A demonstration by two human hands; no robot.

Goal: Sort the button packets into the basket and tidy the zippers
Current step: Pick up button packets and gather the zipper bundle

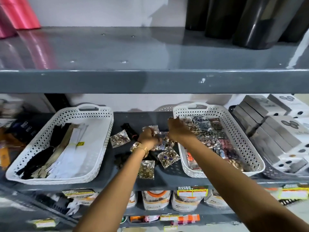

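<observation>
While outstretched, both hands (167, 133) mid-shelf.

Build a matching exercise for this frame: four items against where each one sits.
Items:
1. white perforated plastic basket of zippers
2. white perforated plastic basket of button packets
3. clear packet of gold buttons
4. pink shiny roll

Places:
A. top shelf, far left
B. loose on the shelf between the baskets
C. left on the middle shelf
D. right on the middle shelf

Pairs: 1-C, 2-D, 3-B, 4-A
</observation>
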